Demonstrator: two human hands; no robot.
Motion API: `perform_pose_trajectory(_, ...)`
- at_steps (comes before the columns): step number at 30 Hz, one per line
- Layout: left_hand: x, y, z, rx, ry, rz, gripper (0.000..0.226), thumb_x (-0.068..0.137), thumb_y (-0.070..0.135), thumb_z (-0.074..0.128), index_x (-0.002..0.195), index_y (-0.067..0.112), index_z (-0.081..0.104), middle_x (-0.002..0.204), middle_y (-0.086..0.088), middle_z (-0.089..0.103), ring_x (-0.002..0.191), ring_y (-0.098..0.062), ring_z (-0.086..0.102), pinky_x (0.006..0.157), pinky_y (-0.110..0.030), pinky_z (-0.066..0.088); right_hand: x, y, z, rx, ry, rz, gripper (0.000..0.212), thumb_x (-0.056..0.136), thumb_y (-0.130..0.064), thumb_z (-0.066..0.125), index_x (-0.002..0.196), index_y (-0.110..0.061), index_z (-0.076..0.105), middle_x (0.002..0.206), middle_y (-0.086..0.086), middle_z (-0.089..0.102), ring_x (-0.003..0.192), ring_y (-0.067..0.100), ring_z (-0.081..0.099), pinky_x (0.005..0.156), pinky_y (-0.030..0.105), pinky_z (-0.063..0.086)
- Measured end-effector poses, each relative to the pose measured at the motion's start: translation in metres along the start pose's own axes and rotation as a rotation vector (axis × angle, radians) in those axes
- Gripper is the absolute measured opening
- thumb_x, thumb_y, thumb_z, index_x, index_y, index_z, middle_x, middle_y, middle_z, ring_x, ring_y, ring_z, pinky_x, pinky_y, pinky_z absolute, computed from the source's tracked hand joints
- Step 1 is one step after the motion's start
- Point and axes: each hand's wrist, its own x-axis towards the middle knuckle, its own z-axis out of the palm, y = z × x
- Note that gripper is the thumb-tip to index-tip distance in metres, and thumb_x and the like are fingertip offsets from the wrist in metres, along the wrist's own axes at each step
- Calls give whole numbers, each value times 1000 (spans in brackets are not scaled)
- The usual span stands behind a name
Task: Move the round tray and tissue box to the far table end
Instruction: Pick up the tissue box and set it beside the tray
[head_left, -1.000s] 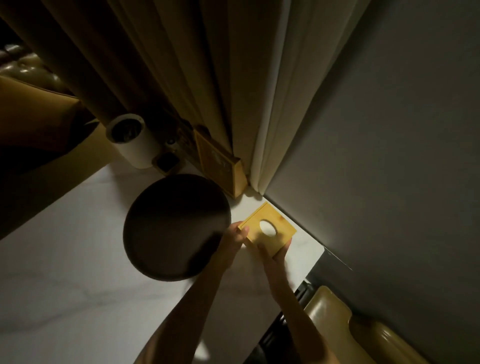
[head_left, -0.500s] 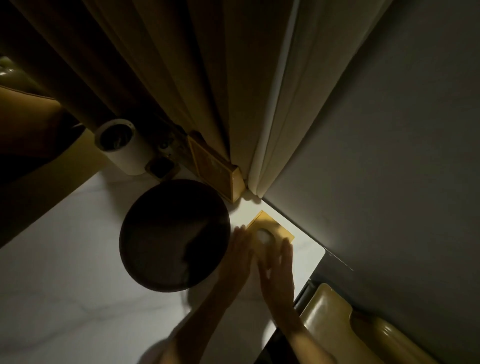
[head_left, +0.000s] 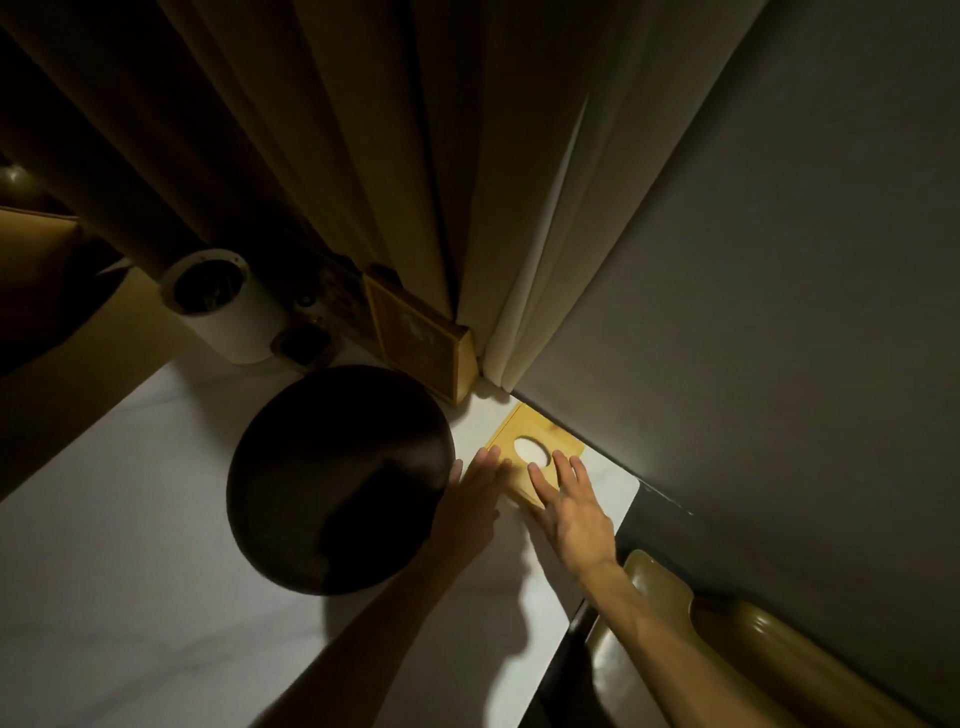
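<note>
A yellow wooden tissue box (head_left: 540, 436) with an oval opening in its top rests on the white table near the far corner, against the grey wall. My left hand (head_left: 472, 499) lies at its near left side, fingers spread. My right hand (head_left: 571, 504) is flat with fingers apart, fingertips touching the box's near top edge. Neither hand grips it. The dark round tray (head_left: 332, 478) lies flat on the table just left of my left hand.
The white marble table (head_left: 130, 571) ends at a grey wall (head_left: 779, 312) on the right and curtains (head_left: 363, 156) behind. A white cylinder (head_left: 228, 306), a small dark object (head_left: 304, 340) and a wooden framed box (head_left: 421, 343) stand at the back. A tan chair (head_left: 727, 649) sits lower right.
The tissue box was tilted up in both hands, then came down flat on the table near the corner. Both hands have let go and opened, and now draw back slightly.
</note>
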Motion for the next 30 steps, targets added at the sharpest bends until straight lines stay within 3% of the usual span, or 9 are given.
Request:
perform_pose_trajectory(4, 23, -8, -5, 56, -37, -9, 66, 75, 28, 67, 136, 17, 45, 140, -9, 55, 132, -26, 46, 99, -52, 48, 21, 4, -4, -2, -32, 50, 57, 95, -57, 47, 148, -44, 32, 162, -4, 18, 151, 20, 8, 94, 43, 53)
perform_pose_trajectory(12, 46, -3, -5, 100, -87, -37, 60, 79, 29, 66, 135, 18, 48, 141, -9, 55, 131, -27, 52, 102, -55, 41, 38, 21, -16, -34, -37, 25, 58, 92, -58, 52, 146, -43, 39, 159, -4, 24, 148, 21, 20, 93, 42, 54)
perform_pose_trajectory(22, 36, 7, -9, 85, 2, -83, 70, 74, 28, 70, 138, 22, 41, 143, -8, 53, 133, -31, 48, 104, -56, 38, 24, 13, -29, -155, -158, -23, 67, 97, -52, 44, 155, -37, 14, 166, 1, 3, 153, 28, 2, 101, 45, 50)
perform_pose_trajectory(30, 20, 10, -2, 44, -18, -138, 53, 87, 26, 42, 140, 24, 38, 143, -5, 53, 131, -31, 49, 101, -54, 39, 9, 23, -39, -269, -266, -59, 66, 101, -49, 33, 153, -44, -7, 166, -6, -12, 153, 29, -3, 105, 48, 46)
